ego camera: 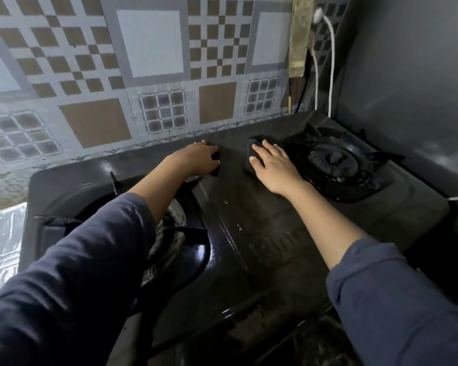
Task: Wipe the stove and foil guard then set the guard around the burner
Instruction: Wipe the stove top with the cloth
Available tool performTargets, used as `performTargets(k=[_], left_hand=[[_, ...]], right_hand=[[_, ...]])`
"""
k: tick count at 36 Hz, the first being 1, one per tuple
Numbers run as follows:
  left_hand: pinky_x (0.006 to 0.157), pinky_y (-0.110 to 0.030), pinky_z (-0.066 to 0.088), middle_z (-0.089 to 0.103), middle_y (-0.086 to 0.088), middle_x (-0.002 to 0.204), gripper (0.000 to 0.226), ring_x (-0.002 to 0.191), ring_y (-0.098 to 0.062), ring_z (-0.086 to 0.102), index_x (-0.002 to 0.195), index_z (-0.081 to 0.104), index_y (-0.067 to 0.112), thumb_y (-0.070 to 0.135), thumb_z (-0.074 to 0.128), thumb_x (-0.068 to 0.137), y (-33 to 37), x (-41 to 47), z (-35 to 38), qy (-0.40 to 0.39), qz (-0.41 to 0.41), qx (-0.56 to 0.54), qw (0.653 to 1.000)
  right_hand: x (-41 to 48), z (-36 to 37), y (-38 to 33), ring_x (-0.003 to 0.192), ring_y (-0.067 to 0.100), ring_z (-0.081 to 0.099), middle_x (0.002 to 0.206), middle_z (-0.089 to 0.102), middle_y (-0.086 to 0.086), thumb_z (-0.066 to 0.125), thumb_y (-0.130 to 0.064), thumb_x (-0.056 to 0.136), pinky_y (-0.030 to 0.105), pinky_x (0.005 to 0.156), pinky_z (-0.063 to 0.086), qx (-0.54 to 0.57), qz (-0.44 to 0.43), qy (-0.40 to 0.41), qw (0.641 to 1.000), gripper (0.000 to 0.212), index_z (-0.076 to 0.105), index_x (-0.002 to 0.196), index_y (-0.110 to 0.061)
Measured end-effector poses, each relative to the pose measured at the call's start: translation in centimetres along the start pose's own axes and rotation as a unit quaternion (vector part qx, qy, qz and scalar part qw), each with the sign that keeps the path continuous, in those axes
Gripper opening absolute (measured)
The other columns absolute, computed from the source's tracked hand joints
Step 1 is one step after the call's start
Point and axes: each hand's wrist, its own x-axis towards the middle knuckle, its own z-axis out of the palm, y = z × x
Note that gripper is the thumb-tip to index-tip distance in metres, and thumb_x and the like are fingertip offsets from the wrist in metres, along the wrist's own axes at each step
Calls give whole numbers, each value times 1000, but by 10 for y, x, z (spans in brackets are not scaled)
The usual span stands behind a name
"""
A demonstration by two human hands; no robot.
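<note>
A black two-burner gas stove (pixel 249 207) fills the middle of the view. My right hand (pixel 271 165) presses a dark cloth (pixel 251 151) flat on the stove top, just left of the right burner (pixel 333 161). My left hand (pixel 198 159) rests near the stove's back edge, fingers curled over something small and dark that I cannot make out. My left forearm crosses over the left burner (pixel 169 233) and hides part of it. A shiny embossed foil guard (pixel 0 239) lies at the left edge, beside the stove.
A patterned tile wall (pixel 143 75) rises right behind the stove. A grey panel (pixel 407 88) closes off the right side. White cords (pixel 328 62) hang down in the back right corner. Wet streaks shine on the stove's centre.
</note>
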Motion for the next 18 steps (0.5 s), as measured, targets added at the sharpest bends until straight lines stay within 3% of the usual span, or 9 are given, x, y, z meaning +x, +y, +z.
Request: performTargets(k=[10, 18], left_hand=[[116, -40, 9, 3, -6, 158, 58, 145, -28, 10, 148, 16, 24, 44, 34, 97, -14, -16, -1, -25, 13, 41, 999], [115, -40, 17, 14, -8, 157, 58, 142, -30, 21, 147, 22, 20, 43, 37, 96, -23, -27, 0, -2, 0, 66, 998]], right_hand=[[-46, 14, -23, 145, 19, 1, 158, 11, -4, 28, -44, 98, 34, 118, 3, -4, -25, 22, 999, 49, 24, 145, -30], [-81, 21, -35, 145, 14, 2, 157, 13, -7, 33, -41, 98, 28, 116, 3, 3, -184, -33, 982, 46, 28, 143, -33]])
